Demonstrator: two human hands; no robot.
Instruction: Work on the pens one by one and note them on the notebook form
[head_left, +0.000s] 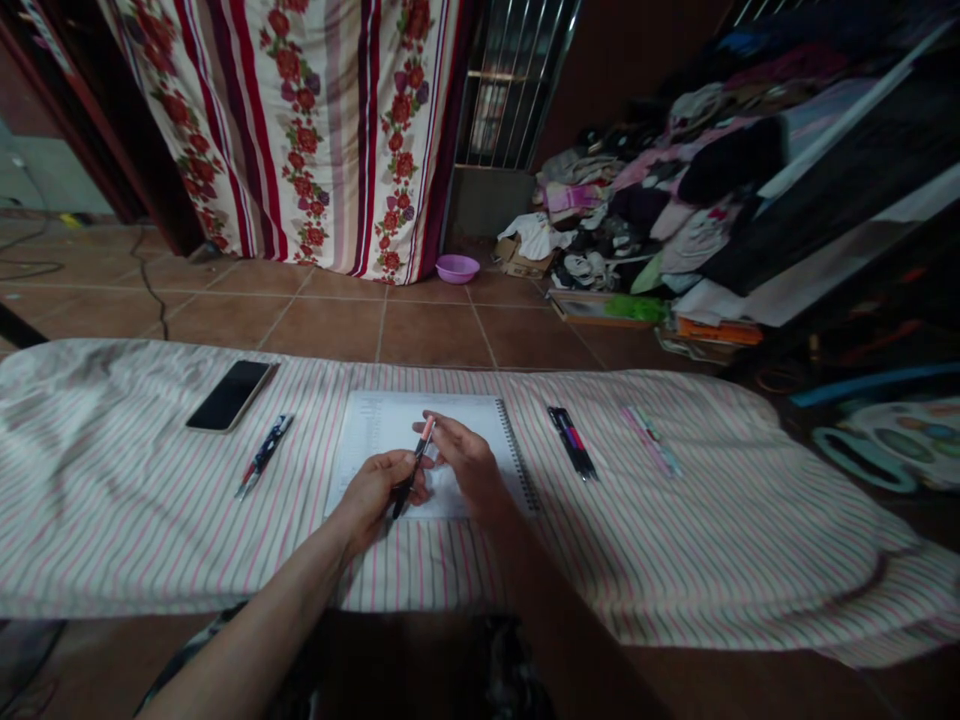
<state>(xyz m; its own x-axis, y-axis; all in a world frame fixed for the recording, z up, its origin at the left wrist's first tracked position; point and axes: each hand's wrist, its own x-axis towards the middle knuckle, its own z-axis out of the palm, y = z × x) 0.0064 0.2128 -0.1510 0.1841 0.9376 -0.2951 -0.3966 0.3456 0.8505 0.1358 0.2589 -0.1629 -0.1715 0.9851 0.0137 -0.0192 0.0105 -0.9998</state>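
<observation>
Left hand (381, 484) pinches a pen (403, 494) over the notebook (396, 428); right hand (466, 460), loosely curled, seemingly works its top, grip unclear; next calls for a steady left hold.

Off-white cloth (450, 565) with thin pink and grey stripes; slim black pen (405, 491) with a salmon-pink end.
The spiral paper notebook (379, 425) is white; the flat rectangular phone (231, 393), black with a pale edge. The long fabric curtain (341, 130) is cream, with red flowers and maroon stripes; the round basin (457, 268), purple.
</observation>
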